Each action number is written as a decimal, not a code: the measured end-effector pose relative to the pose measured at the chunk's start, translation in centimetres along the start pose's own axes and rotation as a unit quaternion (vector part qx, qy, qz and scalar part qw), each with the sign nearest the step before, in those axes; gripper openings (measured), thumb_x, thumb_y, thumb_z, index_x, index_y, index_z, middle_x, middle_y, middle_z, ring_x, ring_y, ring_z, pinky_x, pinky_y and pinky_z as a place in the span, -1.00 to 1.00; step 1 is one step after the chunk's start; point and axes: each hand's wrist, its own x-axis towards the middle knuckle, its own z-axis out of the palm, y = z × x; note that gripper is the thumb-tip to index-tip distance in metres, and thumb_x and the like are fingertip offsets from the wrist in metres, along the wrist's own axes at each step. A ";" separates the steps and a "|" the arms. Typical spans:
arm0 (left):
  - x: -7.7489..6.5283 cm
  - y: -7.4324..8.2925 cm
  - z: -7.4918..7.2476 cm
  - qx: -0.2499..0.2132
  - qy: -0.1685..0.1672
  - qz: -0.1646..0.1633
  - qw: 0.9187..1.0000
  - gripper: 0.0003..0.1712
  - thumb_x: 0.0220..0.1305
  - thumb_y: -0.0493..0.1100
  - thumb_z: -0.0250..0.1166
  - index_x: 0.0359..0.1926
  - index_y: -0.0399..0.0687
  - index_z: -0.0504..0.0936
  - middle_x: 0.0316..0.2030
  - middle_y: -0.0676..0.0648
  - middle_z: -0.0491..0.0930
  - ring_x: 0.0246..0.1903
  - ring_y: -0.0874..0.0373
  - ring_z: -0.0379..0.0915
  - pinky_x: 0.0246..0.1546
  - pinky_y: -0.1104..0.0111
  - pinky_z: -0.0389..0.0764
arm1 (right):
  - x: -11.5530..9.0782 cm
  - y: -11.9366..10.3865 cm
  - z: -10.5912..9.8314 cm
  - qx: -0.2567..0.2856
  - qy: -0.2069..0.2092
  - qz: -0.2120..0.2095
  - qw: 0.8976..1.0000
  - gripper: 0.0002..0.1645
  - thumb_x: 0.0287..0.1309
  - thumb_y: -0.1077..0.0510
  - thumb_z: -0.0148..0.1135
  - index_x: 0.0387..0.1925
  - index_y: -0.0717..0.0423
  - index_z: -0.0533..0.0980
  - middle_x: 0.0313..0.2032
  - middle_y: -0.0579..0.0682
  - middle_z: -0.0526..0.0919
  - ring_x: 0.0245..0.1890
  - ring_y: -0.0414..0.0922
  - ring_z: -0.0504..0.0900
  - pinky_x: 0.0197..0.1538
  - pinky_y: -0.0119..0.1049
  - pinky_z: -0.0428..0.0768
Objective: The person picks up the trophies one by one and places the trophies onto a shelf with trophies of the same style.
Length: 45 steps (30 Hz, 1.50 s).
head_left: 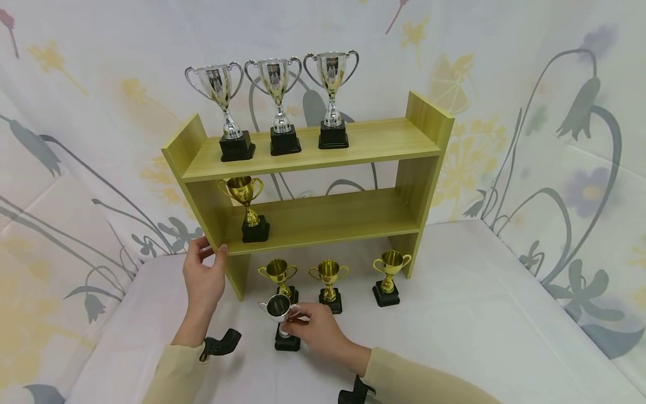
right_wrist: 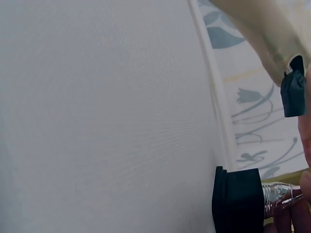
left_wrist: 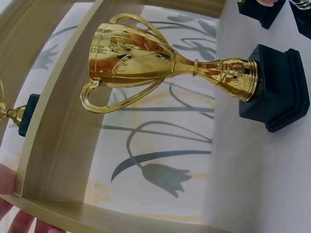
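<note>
My left hand (head_left: 204, 279) grips the left side panel of a two-tier wooden shelf (head_left: 323, 221), the thumb on its front edge and the fingers round the outer side. My right hand (head_left: 319, 332) pinches a small silver trophy cup (head_left: 279, 307) by its stem, in front of the shelf. That cup stands upright, its black base (right_wrist: 239, 200) close at the white tabletop. Just behind it is a gold trophy cup (left_wrist: 131, 56) on a black base, partly hidden in the head view. Another gold trophy cup (head_left: 242, 192) occupies the left end of the lower tier.
Three larger silver trophies (head_left: 275, 78) line the top tier from the left to the middle. On the white-covered table (head_left: 484, 314), two more gold cups, one in the middle (head_left: 328, 271) and one at the right (head_left: 391, 262), stand by the shelf's foot. Floral cloth (head_left: 530, 146) hangs behind.
</note>
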 end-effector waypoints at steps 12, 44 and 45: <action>0.0 -0.2 0.0 -0.005 0.001 0.005 1.000 -0.64 0.39 -0.26 0.21 0.13 -0.34 0.45 0.02 -0.25 0.48 0.02 -0.09 0.45 -0.28 0.71 0.46 | -0.2 -0.3 0.1 -0.005 0.008 0.009 1.000 -0.91 0.10 0.32 0.43 -0.31 0.23 0.69 -0.28 0.05 0.73 -0.23 -0.28 0.65 -0.06 -0.39 0.61; 0.0 -0.3 0.1 -0.004 -0.002 0.009 1.000 -0.64 0.39 -0.27 0.20 0.13 -0.35 0.45 0.02 -0.24 0.48 0.02 -0.07 0.45 -0.29 0.71 0.47 | -0.1 0.1 0.1 0.041 0.029 -0.007 0.999 -0.83 0.05 0.36 0.45 -0.25 0.24 0.71 -0.29 0.05 0.75 -0.22 -0.26 0.66 -0.03 -0.38 0.60; 0.0 -0.3 0.1 -0.004 -0.002 0.009 1.000 -0.64 0.39 -0.27 0.20 0.13 -0.35 0.45 0.02 -0.25 0.48 0.02 -0.07 0.45 -0.30 0.71 0.47 | -0.1 0.1 0.1 0.041 0.029 -0.007 0.999 -0.84 0.05 0.36 0.45 -0.26 0.25 0.70 -0.30 0.07 0.74 -0.22 -0.27 0.65 -0.03 -0.38 0.60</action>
